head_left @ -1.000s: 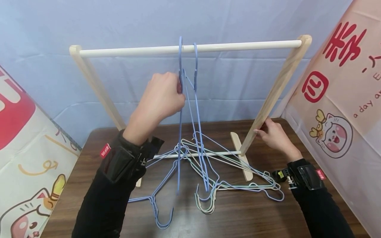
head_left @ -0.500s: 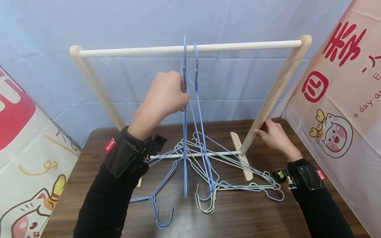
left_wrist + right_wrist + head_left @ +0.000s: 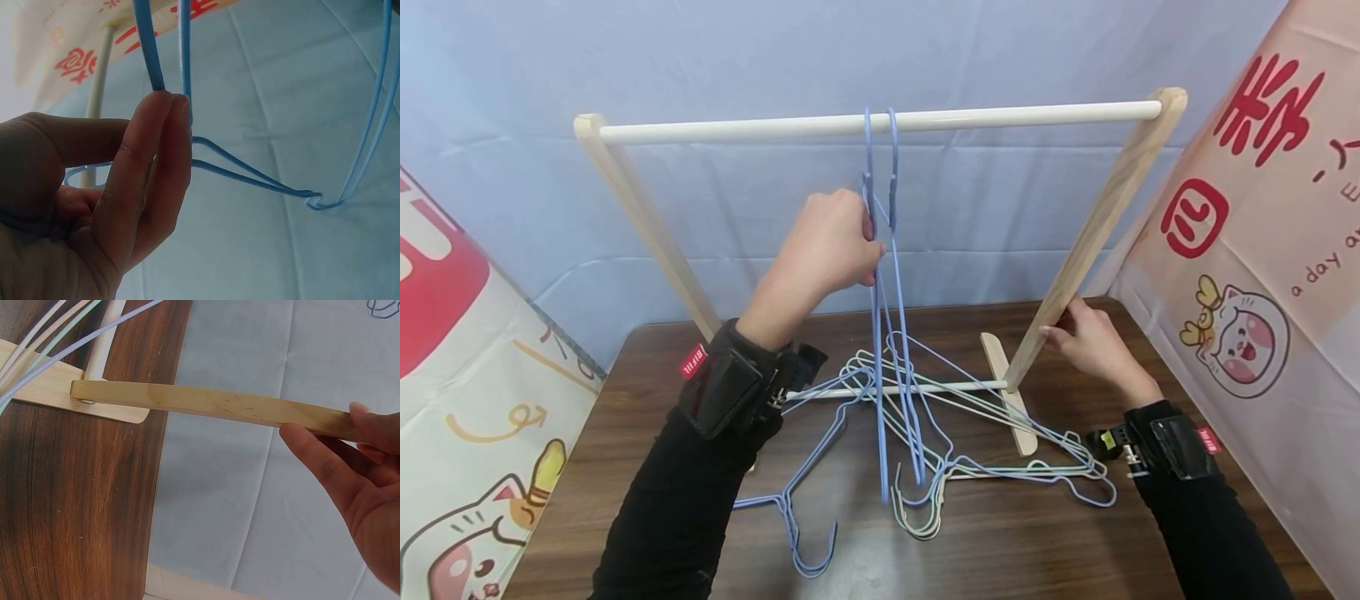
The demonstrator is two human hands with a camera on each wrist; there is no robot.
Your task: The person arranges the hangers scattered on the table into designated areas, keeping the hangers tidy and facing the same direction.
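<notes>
My left hand (image 3: 835, 242) pinches a blue wire hanger (image 3: 879, 375) just below its hook, which sits over the white rod (image 3: 737, 128) of a wooden garment rack. In the left wrist view, the thumb and fingers (image 3: 178, 119) close on the hanger's neck. Right beside it, a second blue hanger (image 3: 894, 167) hangs from the same rod. My right hand (image 3: 1093, 342) holds the rack's right wooden post (image 3: 1090, 225) low down; the right wrist view shows thumb and fingers (image 3: 312, 450) on either side of the post (image 3: 219, 403).
Several blue, green and cream hangers (image 3: 1037, 471) lie overlapped on the dark wooden table (image 3: 1000, 550), across the rack's lower bar (image 3: 958, 387). More blue hangers (image 3: 786, 500) lie at front left. A pale blue cloth (image 3: 760, 50) hangs behind, with printed sheets (image 3: 1247, 208) at the sides.
My left hand has moved a little right and down with the blue hanger, whose hook has dropped from above the rod to its level. My right hand stays on the post.
</notes>
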